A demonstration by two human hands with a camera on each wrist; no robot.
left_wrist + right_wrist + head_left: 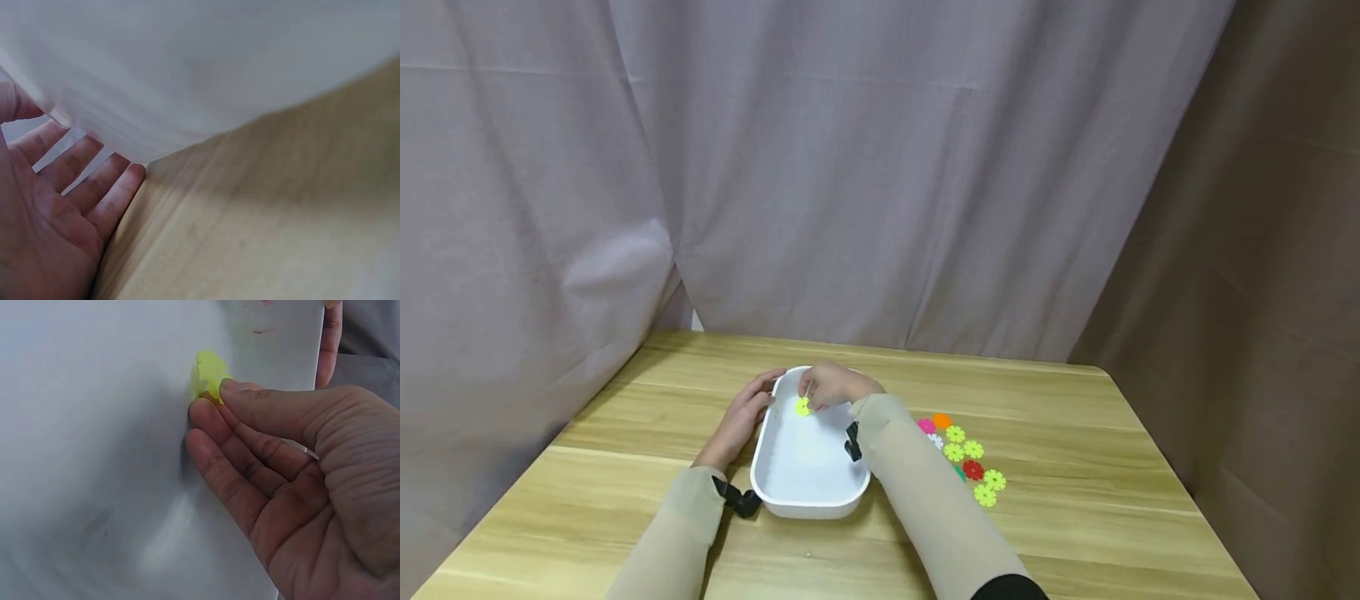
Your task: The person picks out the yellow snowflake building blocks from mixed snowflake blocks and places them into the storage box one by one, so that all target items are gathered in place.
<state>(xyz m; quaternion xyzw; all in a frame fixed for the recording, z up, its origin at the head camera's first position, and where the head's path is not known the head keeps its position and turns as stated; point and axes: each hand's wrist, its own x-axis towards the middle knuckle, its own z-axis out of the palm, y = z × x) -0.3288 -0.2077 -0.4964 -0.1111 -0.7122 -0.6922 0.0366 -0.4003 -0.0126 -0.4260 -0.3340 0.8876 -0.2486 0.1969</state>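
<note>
In the head view, a white plastic tub [811,467] stands on the table. My right hand [835,386] reaches inside near its far end, pinching a yellow flower-shaped plastic disc [802,407]. Up close in the right wrist view, the yellow disc [209,374] sits between thumb and fingertips, with a small orange-brown patch at its lower edge. My left hand [747,419] rests against the tub's left side. Its fingers [103,200] lie fairly straight and spread along the outer wall, and the thumb is near the rim.
Right of the tub, partly behind the right forearm, lie several flower-shaped discs: yellow [973,449], red [973,470], orange [942,421], pink [927,426], white and green. Grey curtains [850,208] hang behind the wooden table [1097,500]. Black wrist mounts [741,500] sit close to the tub.
</note>
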